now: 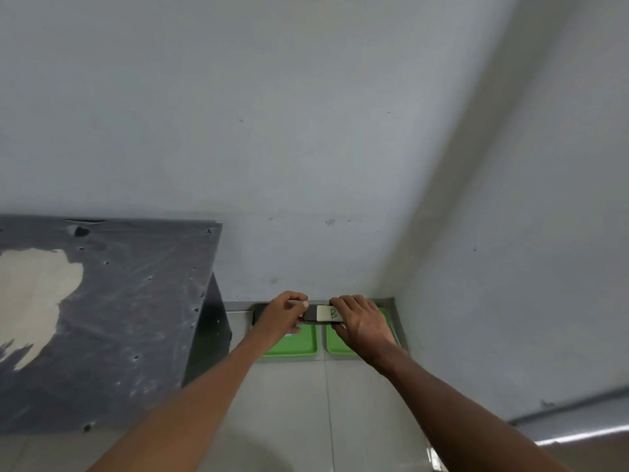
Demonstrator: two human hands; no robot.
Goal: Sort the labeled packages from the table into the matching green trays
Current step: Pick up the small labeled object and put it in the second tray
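Both of my hands hold one dark flat package (315, 316) above the floor by the wall. A white label marked "B" (329, 313) sits on its top. My left hand (284, 316) grips its left end, my right hand (362, 321) its right end. Two green trays lie side by side on the tiled floor under the hands: the left tray (299, 345) and the right tray (337, 345). The package hangs over the gap between them, more toward the right tray. Any tray labels are hidden by my hands.
A dark grey table (129, 301) with a worn pale patch stands at the left, its corner close to the left tray. A white wall rises behind the trays and another at the right, forming a corner. Pale floor tiles (306, 396) stretch toward me.
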